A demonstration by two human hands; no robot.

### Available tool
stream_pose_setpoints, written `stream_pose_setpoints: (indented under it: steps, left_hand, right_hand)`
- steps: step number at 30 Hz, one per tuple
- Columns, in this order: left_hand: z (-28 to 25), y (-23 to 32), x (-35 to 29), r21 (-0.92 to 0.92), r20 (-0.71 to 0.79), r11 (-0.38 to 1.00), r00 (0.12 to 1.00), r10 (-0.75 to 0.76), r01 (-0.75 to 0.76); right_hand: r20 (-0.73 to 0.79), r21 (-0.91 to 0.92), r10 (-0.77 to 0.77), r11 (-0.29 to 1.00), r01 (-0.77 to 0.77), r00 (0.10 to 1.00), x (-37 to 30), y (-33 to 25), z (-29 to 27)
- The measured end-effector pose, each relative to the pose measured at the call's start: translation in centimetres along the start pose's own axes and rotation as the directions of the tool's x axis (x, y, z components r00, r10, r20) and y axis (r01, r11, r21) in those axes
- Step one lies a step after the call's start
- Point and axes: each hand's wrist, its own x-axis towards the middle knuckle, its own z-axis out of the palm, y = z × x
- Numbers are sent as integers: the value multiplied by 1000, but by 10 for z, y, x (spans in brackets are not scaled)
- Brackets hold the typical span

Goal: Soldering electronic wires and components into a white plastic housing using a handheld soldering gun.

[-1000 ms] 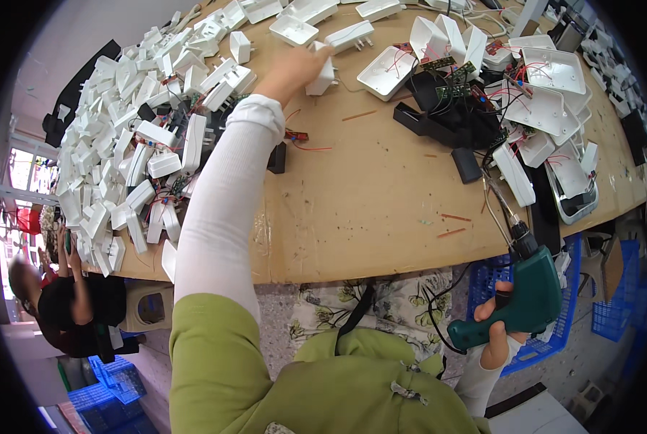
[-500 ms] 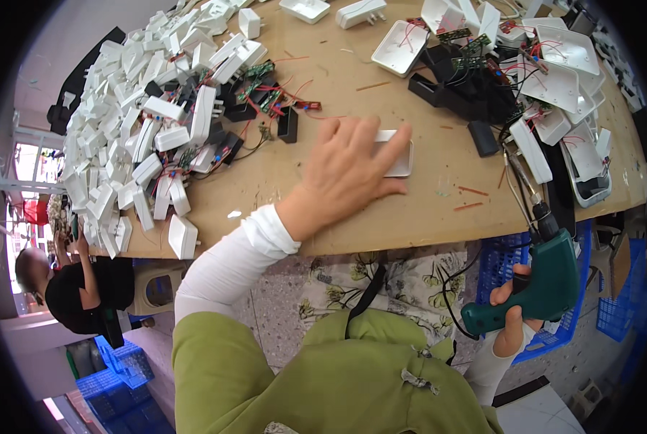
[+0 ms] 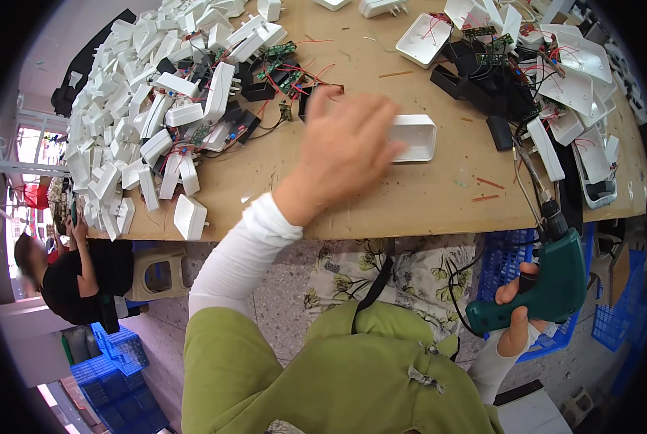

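A white rectangular plastic housing (image 3: 415, 142) lies hollow side up near the middle of the table. My left hand (image 3: 347, 145) is at its left end, somewhat blurred, with fingers apart and nothing visible in them; it partly hides that end. My right hand (image 3: 513, 307) is wrapped around the handle of a green pistol-shaped soldering gun (image 3: 555, 278). The metal tip of this tool points up over the table's front edge, next to a small black box (image 3: 499, 133).
White plug housings (image 3: 132, 119) form a large heap at left, with circuit boards and wires (image 3: 284, 72) along its edge. At right lie open white shells (image 3: 569, 90), black cases (image 3: 475, 87) and boards. Blue baskets (image 3: 504, 260) stand below the table. Another person (image 3: 81, 278) sits far left.
My left hand has drawn back leftward off the white housing, uncovering more of its hollow inside. The right hand keeps its grip on the soldering gun.
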Motion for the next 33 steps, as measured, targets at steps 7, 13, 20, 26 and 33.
stream_pose_setpoints:
  steps: [7,13,20,26,33]
  left_hand:
    - [-19,-109,33,61,411,969,879,-242,238]
    - [3,-104,54,297,799,955,540,-264,27]
    - [-25,-163,49,-255,370,848,857,-359,465]
    - [-94,-201,29,-702,92,427,667,-739,570]
    - [-142,-123,27,-340,182,866,929,-321,366]
  right_hand:
    - [16,0,1,1000,-1,1000,2,-3,4]
    - [7,-16,-4,1000,4,1000,1,-2,4]
    - [-21,-16,-10,1000,10,1000,2,-3,3]
    - [-25,-21,-11,1000,11,1000,4,-4,4]
    - [-39,-39,-4,999,2,999,0,-2,5]
